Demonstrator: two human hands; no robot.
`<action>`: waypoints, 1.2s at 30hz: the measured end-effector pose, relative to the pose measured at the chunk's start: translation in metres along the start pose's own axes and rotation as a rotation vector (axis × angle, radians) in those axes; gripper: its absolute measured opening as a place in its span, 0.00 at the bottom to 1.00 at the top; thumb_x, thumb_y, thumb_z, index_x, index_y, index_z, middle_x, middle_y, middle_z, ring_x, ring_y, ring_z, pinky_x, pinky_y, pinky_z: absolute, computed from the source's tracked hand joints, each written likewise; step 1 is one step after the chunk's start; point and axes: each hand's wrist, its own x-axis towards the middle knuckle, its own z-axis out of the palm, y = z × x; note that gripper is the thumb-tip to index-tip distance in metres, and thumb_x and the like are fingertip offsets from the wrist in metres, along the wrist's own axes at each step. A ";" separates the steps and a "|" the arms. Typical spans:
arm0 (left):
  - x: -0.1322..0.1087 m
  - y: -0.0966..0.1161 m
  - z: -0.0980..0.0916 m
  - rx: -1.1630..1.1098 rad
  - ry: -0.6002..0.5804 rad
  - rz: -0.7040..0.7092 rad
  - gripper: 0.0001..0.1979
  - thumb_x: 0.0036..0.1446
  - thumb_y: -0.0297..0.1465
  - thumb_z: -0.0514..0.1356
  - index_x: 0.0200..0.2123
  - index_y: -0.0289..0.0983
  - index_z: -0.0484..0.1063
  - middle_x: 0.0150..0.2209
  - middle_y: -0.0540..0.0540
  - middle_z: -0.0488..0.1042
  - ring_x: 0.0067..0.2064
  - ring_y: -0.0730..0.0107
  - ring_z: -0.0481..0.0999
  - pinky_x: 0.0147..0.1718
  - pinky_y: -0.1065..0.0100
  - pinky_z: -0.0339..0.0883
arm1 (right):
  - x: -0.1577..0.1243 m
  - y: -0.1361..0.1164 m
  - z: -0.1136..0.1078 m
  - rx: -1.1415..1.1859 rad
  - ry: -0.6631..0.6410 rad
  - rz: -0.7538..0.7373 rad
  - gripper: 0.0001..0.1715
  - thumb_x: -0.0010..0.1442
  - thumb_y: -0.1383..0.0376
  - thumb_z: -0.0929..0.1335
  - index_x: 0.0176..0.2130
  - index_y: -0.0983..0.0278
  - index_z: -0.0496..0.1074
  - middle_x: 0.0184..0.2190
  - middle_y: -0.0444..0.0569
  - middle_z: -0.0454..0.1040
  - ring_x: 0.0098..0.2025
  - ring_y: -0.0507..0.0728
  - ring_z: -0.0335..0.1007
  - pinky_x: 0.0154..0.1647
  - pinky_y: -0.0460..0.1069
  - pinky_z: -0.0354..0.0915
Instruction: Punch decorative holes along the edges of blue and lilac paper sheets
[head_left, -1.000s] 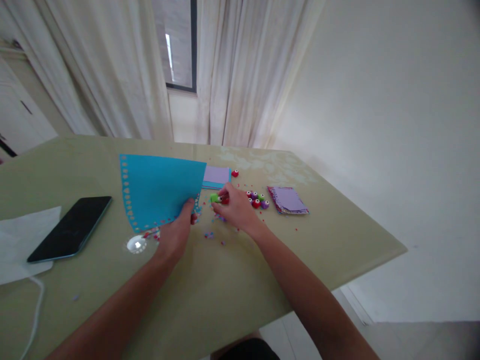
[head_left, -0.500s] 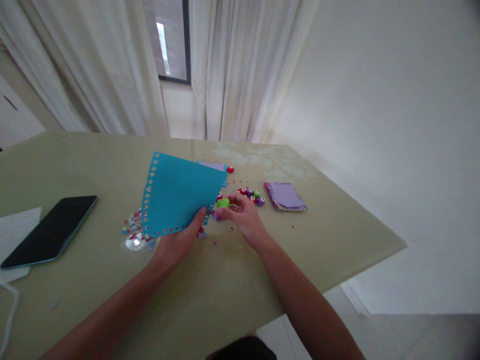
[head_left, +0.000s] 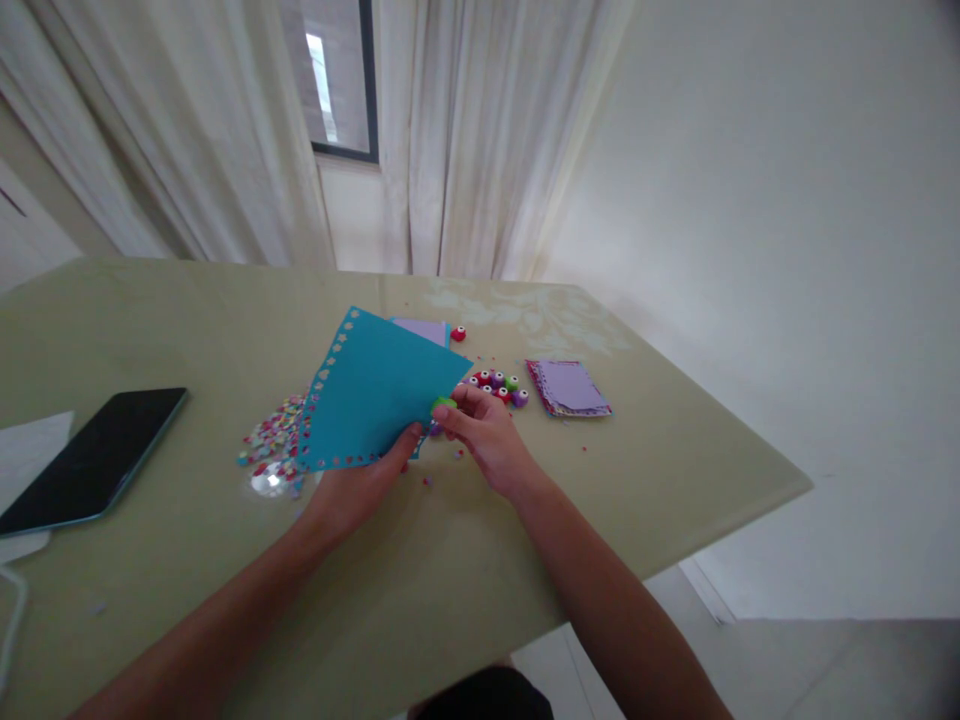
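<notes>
My left hand (head_left: 364,485) pinches the lower corner of a blue paper sheet (head_left: 375,395), whose edges carry rows of small punched shapes. The sheet is tilted above the table. My right hand (head_left: 484,435) grips a small green paper punch (head_left: 442,404) right against the sheet's right edge. A cluster of small red, purple and green punches (head_left: 496,385) lies just beyond my right hand. A pile of coloured punched bits (head_left: 274,440) lies left of the sheet.
A black phone (head_left: 94,460) lies at the left, partly on white paper (head_left: 30,440). A stack of lilac paper (head_left: 568,388) sits to the right, and a lone red punch (head_left: 458,333) farther back. The table edge (head_left: 675,565) runs close on the right. Curtains hang behind.
The blue sheet has turned clockwise and shifted right, uncovering the pile of punched bits. My right hand brought the green punch from the table to the sheet's right edge.
</notes>
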 end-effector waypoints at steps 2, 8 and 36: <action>0.001 -0.002 0.000 -0.026 0.010 0.031 0.17 0.57 0.52 0.64 0.35 0.45 0.81 0.31 0.44 0.83 0.40 0.46 0.85 0.47 0.49 0.78 | 0.000 0.001 -0.002 -0.018 -0.013 0.029 0.29 0.46 0.48 0.85 0.35 0.62 0.75 0.27 0.40 0.73 0.27 0.50 0.65 0.30 0.48 0.59; 0.001 -0.003 0.002 -0.063 0.024 0.086 0.15 0.58 0.48 0.66 0.36 0.43 0.82 0.33 0.43 0.84 0.48 0.43 0.85 0.55 0.43 0.77 | -0.003 -0.003 -0.002 -0.139 -0.077 0.017 0.30 0.50 0.43 0.82 0.29 0.62 0.71 0.25 0.39 0.69 0.26 0.49 0.60 0.29 0.48 0.54; 0.002 0.010 0.001 -0.085 -0.019 0.094 0.19 0.55 0.50 0.66 0.45 0.46 0.82 0.36 0.44 0.85 0.46 0.45 0.85 0.58 0.43 0.75 | -0.007 0.000 0.009 -0.115 -0.003 0.013 0.34 0.51 0.41 0.81 0.26 0.60 0.66 0.19 0.37 0.62 0.22 0.48 0.51 0.25 0.49 0.47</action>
